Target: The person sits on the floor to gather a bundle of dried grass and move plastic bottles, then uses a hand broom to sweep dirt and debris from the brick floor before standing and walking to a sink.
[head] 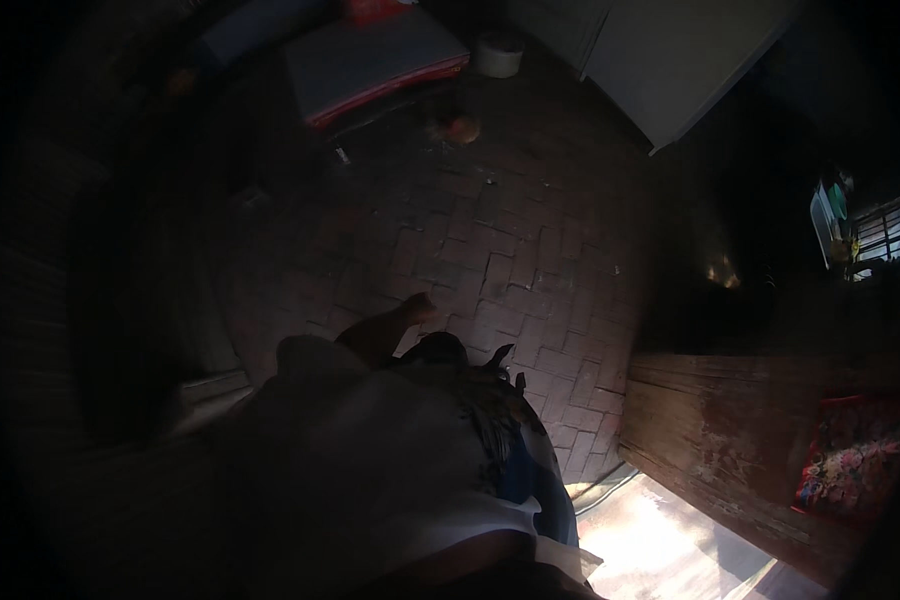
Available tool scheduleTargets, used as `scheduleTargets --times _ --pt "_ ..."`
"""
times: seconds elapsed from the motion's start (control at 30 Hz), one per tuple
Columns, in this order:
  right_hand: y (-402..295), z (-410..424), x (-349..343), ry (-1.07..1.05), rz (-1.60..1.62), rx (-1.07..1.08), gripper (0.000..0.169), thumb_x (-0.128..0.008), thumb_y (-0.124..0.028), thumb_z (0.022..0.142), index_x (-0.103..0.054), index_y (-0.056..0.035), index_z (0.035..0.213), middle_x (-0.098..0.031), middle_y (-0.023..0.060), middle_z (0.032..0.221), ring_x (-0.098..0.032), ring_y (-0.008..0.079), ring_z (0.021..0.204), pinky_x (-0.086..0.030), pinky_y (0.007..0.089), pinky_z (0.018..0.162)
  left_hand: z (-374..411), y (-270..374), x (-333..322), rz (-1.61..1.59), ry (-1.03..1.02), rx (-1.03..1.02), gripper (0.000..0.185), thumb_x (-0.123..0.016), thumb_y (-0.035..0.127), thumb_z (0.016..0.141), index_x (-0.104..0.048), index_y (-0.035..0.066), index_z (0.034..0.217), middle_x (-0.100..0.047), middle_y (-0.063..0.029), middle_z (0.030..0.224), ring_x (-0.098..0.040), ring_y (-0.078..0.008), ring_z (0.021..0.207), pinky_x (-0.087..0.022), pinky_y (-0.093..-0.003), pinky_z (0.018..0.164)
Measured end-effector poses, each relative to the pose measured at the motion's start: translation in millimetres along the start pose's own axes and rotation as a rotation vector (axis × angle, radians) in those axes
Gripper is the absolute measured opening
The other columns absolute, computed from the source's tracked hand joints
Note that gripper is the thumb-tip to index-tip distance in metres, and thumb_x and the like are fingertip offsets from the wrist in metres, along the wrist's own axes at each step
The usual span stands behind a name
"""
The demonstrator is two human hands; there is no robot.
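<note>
My left hand (418, 308) shows in dim light beyond the pale sleeve, over the brick floor (521, 281). Its fingers are too dark to make out, and I cannot tell whether it holds anything. Below it lies the pale cloth of my top (360, 442), beside dark patterned and blue cloth (521, 469). Small dark pointed shapes stick out past this cloth; what they are is unclear. Part of an arm (480, 553) crosses the bottom, but my right hand is not in view.
A grey-topped table with a red edge (379, 64) stands ahead, near a pale round container (499, 56). A large pale cabinet-like piece (690, 64) is at upper right. At right are a worn wooden surface (675, 420), a floral cloth (855, 457) and a sunlit opening (660, 529).
</note>
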State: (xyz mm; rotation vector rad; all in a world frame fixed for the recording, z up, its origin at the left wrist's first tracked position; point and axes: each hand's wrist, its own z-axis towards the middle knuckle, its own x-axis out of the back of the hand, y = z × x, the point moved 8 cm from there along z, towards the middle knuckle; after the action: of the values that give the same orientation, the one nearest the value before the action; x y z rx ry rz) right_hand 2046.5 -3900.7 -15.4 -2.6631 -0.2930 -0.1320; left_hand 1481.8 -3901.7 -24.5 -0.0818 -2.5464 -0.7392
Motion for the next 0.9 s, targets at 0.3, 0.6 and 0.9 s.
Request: scheduleTargets --times 0.3,0.6,0.9 --pt "-233 106 211 0.195 0.165 0.142 0.01 -0.046 -0.012 0.081 -0.049 -0.0098 0.072 -0.054 0.0054 0.061 -0.047 0.012 0.044 -0.032 0.0241 0.035 52 73 -96 -0.358 0.02 0.303 0.024 -0.057 0.013 0.079 -0.045 0.002 0.06 -0.04 -0.0074 0.045 -0.049 -0.0195 0.044 -0.038 -0.0362 0.039" --pt "-377 228 133 0.055 -0.387 0.346 0.016 -0.055 -0.02 0.083 -0.058 -0.0087 0.093 -0.061 0.0091 0.069 -0.06 0.0182 0.053 -0.044 0.0268 0.041 306 400 -101 0.794 -0.313 -0.563 0.015 -0.057 0.018 0.079 -0.059 0.003 0.078 -0.057 -0.0119 0.076 -0.055 -0.0233 0.06 -0.046 -0.0367 0.055" --pt "-552 333 153 0.079 0.227 -0.006 0.016 -0.053 -0.02 0.083 -0.056 -0.0055 0.088 -0.059 0.0097 0.067 -0.057 0.0189 0.051 -0.045 0.0295 0.042 470 834 -95 0.526 -0.083 -1.043 0.025 -0.055 0.017 0.082 -0.059 0.002 0.101 -0.06 -0.0106 0.096 -0.057 -0.0216 0.085 -0.047 -0.0328 0.073"
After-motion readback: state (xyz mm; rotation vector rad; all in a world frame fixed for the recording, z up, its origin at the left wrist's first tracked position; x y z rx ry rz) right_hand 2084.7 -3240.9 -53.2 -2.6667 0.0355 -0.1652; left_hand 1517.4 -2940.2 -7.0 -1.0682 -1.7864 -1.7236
